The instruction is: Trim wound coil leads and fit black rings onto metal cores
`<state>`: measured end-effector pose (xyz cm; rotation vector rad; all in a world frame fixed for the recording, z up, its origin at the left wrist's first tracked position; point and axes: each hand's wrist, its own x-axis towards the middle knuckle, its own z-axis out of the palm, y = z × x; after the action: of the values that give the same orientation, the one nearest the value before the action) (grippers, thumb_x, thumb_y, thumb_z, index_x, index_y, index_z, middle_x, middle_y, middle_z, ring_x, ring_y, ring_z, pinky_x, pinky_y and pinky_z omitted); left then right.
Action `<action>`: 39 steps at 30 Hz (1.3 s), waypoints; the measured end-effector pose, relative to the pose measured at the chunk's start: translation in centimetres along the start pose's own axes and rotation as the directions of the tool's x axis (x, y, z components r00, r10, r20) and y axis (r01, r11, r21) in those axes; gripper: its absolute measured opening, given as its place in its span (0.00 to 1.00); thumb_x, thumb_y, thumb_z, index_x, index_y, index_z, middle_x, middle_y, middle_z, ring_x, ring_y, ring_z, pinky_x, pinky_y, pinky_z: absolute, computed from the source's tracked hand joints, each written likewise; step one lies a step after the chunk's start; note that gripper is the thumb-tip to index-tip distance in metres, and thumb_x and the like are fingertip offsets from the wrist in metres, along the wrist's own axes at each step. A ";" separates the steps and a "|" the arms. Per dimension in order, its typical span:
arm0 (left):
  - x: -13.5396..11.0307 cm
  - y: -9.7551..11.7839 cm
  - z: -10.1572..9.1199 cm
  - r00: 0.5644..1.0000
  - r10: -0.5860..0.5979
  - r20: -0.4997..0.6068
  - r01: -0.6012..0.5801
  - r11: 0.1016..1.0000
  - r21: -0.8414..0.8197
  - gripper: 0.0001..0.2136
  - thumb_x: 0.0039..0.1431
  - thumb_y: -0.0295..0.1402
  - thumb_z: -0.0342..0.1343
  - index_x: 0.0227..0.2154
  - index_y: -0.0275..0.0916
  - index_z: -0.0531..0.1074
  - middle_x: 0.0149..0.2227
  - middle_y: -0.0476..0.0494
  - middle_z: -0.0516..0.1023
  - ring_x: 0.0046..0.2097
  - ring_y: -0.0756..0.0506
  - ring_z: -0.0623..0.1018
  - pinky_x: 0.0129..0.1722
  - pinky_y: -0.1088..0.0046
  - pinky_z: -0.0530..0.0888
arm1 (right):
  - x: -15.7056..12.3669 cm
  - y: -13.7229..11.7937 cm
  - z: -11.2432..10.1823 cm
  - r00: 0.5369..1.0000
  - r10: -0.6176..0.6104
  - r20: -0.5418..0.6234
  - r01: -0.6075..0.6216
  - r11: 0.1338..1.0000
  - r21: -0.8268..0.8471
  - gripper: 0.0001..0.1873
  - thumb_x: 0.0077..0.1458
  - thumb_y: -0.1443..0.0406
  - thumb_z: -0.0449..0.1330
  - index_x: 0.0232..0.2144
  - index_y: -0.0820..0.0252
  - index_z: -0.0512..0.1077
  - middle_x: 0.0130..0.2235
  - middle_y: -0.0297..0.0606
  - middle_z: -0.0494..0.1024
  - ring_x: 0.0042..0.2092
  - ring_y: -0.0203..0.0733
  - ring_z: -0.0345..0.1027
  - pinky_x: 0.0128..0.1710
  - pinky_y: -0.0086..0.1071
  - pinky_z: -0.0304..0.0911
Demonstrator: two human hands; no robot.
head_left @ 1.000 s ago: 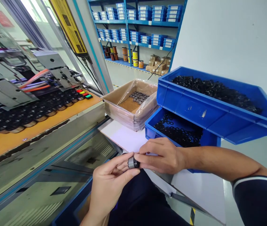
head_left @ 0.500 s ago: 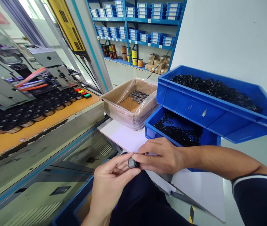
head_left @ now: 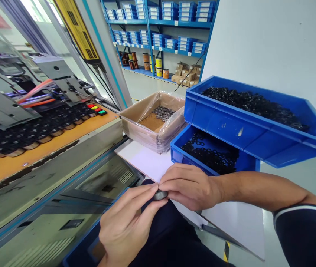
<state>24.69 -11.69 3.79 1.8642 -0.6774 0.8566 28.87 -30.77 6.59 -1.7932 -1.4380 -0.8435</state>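
Between my two hands is a small round metal part point(head_left: 160, 195), grey and ridged on its rim; the fingers cover most of it. My left hand point(head_left: 128, 217) pinches it from the left with thumb and fingertips. On the other side, my right hand point(head_left: 189, 187) closes its fingertips on the same part. Both hands are above my lap, in front of the white table. Just beyond my right hand sits the lower blue bin point(head_left: 174, 155), with many black plastic rings point(head_left: 215, 157) inside.
An upper blue bin point(head_left: 230, 124) of black parts overhangs the lower one. A plastic-lined carton point(head_left: 141, 133) holds metal parts. At left stands a machine with an orange bed point(head_left: 96, 122) carrying rows of parts. Blue shelving point(head_left: 149, 26) is at the back.
The part has turned in my fingers, so its rim now lies flatter. My left hand's fingers have drawn closer together around it, and my right hand has barely moved.
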 end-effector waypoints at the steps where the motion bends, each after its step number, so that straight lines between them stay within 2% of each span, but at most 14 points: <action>1: -0.1 0.0 0.2 1.000 -0.018 -0.003 0.018 1.000 -0.008 0.15 0.49 0.17 0.66 0.39 0.39 0.79 0.36 0.49 0.82 0.35 0.51 0.80 0.37 0.78 0.78 | 0.0 0.0 0.0 1.000 0.004 0.008 -0.004 1.000 0.001 0.06 0.61 0.75 0.55 0.39 0.74 0.71 0.35 0.49 0.78 0.39 0.40 0.73 0.43 0.34 0.75; 4: -0.5 0.0 0.9 0.986 -0.167 0.000 0.166 0.978 -0.128 0.15 0.49 0.20 0.67 0.40 0.41 0.78 0.40 0.47 0.80 0.41 0.49 0.80 0.43 0.75 0.77 | -0.1 0.0 -0.1 0.999 -0.007 0.031 0.008 0.999 -0.038 0.06 0.60 0.76 0.55 0.39 0.75 0.70 0.35 0.50 0.78 0.40 0.41 0.72 0.43 0.35 0.75; 7: -0.8 -0.3 1.5 0.920 -0.389 0.040 0.378 0.859 -0.345 0.13 0.49 0.25 0.69 0.38 0.44 0.79 0.40 0.49 0.80 0.42 0.49 0.79 0.42 0.78 0.76 | 0.0 0.1 -0.1 0.999 -0.022 0.040 0.025 0.998 -0.063 0.05 0.61 0.75 0.55 0.40 0.74 0.70 0.36 0.50 0.78 0.41 0.41 0.72 0.44 0.36 0.74; 10: -1.0 -0.7 1.9 0.792 -0.562 0.239 0.569 0.539 -0.621 0.11 0.57 0.35 0.65 0.44 0.49 0.79 0.36 0.49 0.82 0.37 0.52 0.80 0.39 0.80 0.77 | 0.1 0.2 -0.2 0.999 0.024 0.036 -0.022 0.998 -0.058 0.05 0.62 0.72 0.57 0.40 0.71 0.69 0.38 0.49 0.77 0.42 0.41 0.72 0.44 0.37 0.74; 12: -1.2 -0.9 2.0 0.719 -0.578 0.386 0.636 0.322 -0.701 0.13 0.61 0.40 0.60 0.48 0.50 0.78 0.36 0.47 0.83 0.35 0.52 0.81 0.40 0.78 0.78 | 0.1 0.3 -0.3 0.998 0.044 0.035 -0.042 0.998 -0.055 0.04 0.62 0.71 0.57 0.40 0.70 0.69 0.38 0.48 0.77 0.41 0.40 0.72 0.44 0.37 0.73; 13: -1.3 -1.0 2.0 0.705 -0.571 0.420 0.649 0.283 -0.706 0.14 0.63 0.41 0.57 0.50 0.50 0.77 0.37 0.46 0.83 0.36 0.52 0.81 0.41 0.78 0.78 | 0.1 0.3 -0.4 0.999 0.041 0.035 -0.039 0.998 -0.056 0.04 0.62 0.71 0.57 0.40 0.69 0.69 0.37 0.48 0.78 0.41 0.40 0.72 0.43 0.37 0.73; 15: -1.4 -1.2 1.9 0.745 -0.549 0.380 0.626 0.377 -0.682 0.15 0.64 0.40 0.56 0.52 0.50 0.76 0.43 0.45 0.83 0.41 0.51 0.81 0.45 0.77 0.77 | 0.1 0.4 -0.4 0.999 0.031 0.036 -0.029 0.998 -0.062 0.05 0.63 0.71 0.57 0.41 0.70 0.69 0.38 0.48 0.78 0.42 0.42 0.72 0.43 0.37 0.73; 19: -0.8 -1.8 1.3 0.954 -0.283 0.095 0.295 0.846 -0.443 0.19 0.55 0.27 0.65 0.50 0.47 0.76 0.49 0.46 0.78 0.50 0.48 0.77 0.51 0.76 0.74 | -0.1 0.4 -0.3 0.998 0.037 0.050 -0.034 0.998 -0.062 0.06 0.63 0.70 0.57 0.42 0.71 0.69 0.38 0.49 0.78 0.42 0.43 0.72 0.43 0.38 0.73; 23: 0.1 -2.2 0.5 0.998 -0.020 0.059 0.031 0.979 -0.200 0.17 0.51 0.18 0.65 0.43 0.41 0.78 0.39 0.49 0.79 0.40 0.51 0.78 0.43 0.76 0.75 | -0.1 0.3 -0.2 0.998 0.019 0.055 -0.017 0.999 -0.050 0.07 0.64 0.71 0.55 0.42 0.72 0.68 0.36 0.49 0.78 0.40 0.42 0.71 0.42 0.37 0.73; 26: 0.2 -1.9 0.6 0.998 0.027 0.055 -0.017 0.985 -0.170 0.14 0.52 0.19 0.65 0.40 0.39 0.78 0.37 0.49 0.79 0.38 0.50 0.78 0.40 0.75 0.76 | 0.0 0.2 -0.2 0.998 0.012 0.065 -0.008 0.998 -0.055 0.07 0.65 0.72 0.52 0.41 0.72 0.68 0.34 0.47 0.77 0.38 0.41 0.71 0.40 0.35 0.73; 32: 0.0 -1.8 0.5 0.998 -0.049 0.036 0.051 0.998 -0.048 0.09 0.56 0.23 0.63 0.39 0.40 0.76 0.37 0.48 0.79 0.36 0.50 0.79 0.37 0.74 0.75 | -0.1 0.6 -0.5 0.986 0.075 0.151 -0.065 0.995 -0.069 0.10 0.65 0.67 0.55 0.45 0.71 0.68 0.40 0.49 0.77 0.43 0.43 0.71 0.46 0.37 0.73; 35: 1.7 -4.2 -3.7 0.996 -0.069 -0.053 0.082 0.944 0.320 0.05 0.59 0.31 0.61 0.37 0.40 0.77 0.35 0.45 0.78 0.35 0.47 0.78 0.37 0.71 0.74 | -1.2 2.4 -2.0 0.964 0.167 0.206 -0.119 0.967 -0.228 0.17 0.64 0.61 0.58 0.50 0.69 0.67 0.46 0.51 0.76 0.49 0.47 0.71 0.50 0.40 0.71; 37: 3.5 -6.4 -8.2 0.975 -0.160 -0.153 0.221 0.737 0.639 0.08 0.59 0.37 0.60 0.36 0.39 0.78 0.33 0.44 0.78 0.34 0.46 0.77 0.37 0.69 0.72 | -2.5 4.6 -3.4 0.941 0.266 0.208 -0.184 0.920 -0.346 0.16 0.64 0.62 0.58 0.50 0.66 0.69 0.47 0.50 0.77 0.49 0.48 0.72 0.52 0.41 0.70; 39: 5.5 -8.7 -13.0 0.916 -0.316 -0.246 0.380 0.490 0.785 0.10 0.57 0.38 0.59 0.36 0.37 0.78 0.28 0.45 0.76 0.33 0.44 0.75 0.35 0.69 0.69 | -4.2 7.3 -4.8 0.887 0.404 0.225 -0.282 0.859 -0.428 0.13 0.64 0.61 0.57 0.47 0.64 0.71 0.46 0.49 0.77 0.48 0.48 0.73 0.52 0.41 0.70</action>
<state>31.01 3.21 7.61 2.6619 0.2698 1.0457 34.92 -38.14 4.99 -2.4888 -1.1162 -0.7078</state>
